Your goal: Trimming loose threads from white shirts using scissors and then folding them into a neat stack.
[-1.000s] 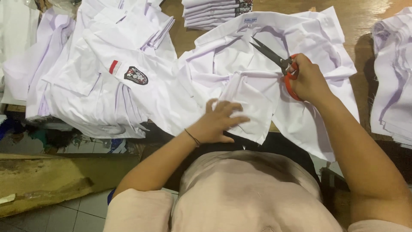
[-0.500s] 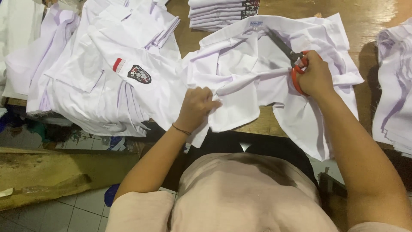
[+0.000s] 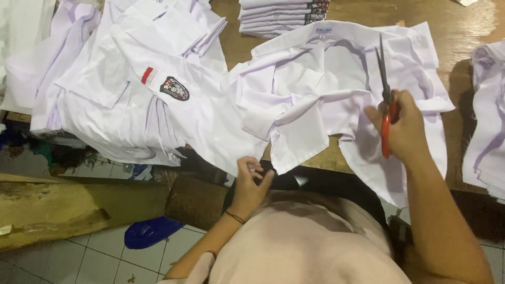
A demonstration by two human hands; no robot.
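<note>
One pair of red-handled scissors (image 3: 386, 100) gripped in my right hand (image 3: 402, 129) over one white shirt (image 3: 326, 89) | left hand (image 3: 251, 181) now off shirt, fingers loosely curled, holding nothing.

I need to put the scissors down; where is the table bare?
Bare wood shows at the top right, between the spread shirt and the right-hand stack. The left side is crowded with piled shirts.

A rumpled white cotton shirt (image 3: 326, 89) lies on the wooden table (image 3: 463, 31) before me, stacked folded shirts (image 3: 279, 16) behind it, a badge-bearing shirt heap (image 3: 131, 94) to its left.
</note>
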